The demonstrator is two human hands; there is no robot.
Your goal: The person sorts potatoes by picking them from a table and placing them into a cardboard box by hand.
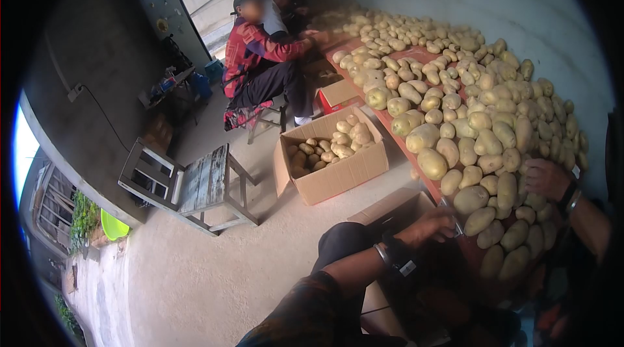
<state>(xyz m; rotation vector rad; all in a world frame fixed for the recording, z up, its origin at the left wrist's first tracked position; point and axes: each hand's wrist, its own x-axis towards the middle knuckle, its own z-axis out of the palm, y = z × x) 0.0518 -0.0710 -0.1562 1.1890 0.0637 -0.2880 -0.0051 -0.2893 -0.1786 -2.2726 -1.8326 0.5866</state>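
Note:
My left hand [429,227] is closed at the table's near edge, above an open cardboard box. A thin, clear or shiny piece [453,216] shows at its fingertips; I cannot make out what it is. My right hand [546,179] rests among the heaped potatoes [489,142], its fingers curled downward. Whatever lies under those fingers is hidden. Large pale potatoes [480,221] lie between the two hands. Both wrists wear dark bands and metal bracelets.
A cardboard box [344,181] with potatoes stands on the floor beside the red table [388,127]. Below my left hand is another open box [383,209]. A worn wooden chair [203,181] stands left. A seated person [263,54] reaches toward the table's far end.

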